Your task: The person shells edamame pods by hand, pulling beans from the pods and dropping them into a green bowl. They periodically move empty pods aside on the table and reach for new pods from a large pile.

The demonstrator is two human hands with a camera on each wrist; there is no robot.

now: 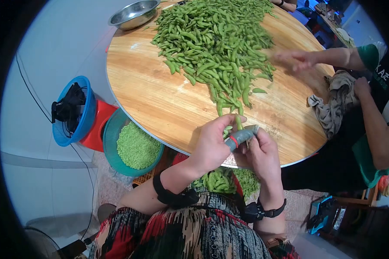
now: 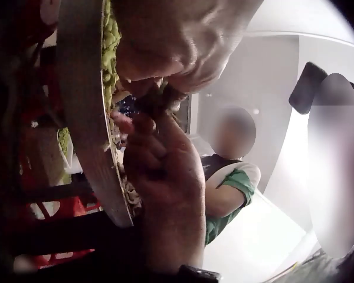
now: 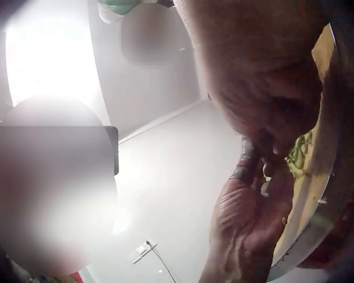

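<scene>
At the near edge of the round table, my left hand holds a green pod between its fingers and thumb. A grey-green cover with a red band is on the left thumb. Close against it, my right hand has its thumb and fingers curled in a pinch at the pod's lower end, which is mostly hidden. In the right wrist view, the left hand lies below the right hand, with a small pale green piece between them. Just beyond the hands begins a large pile of green pods.
A metal bowl stands at the table's far left. Below left are a green basin of shelled beans and a blue basin. Another person's hand reaches toward the pile from the right, near a crumpled cloth. More pods lie below the table edge.
</scene>
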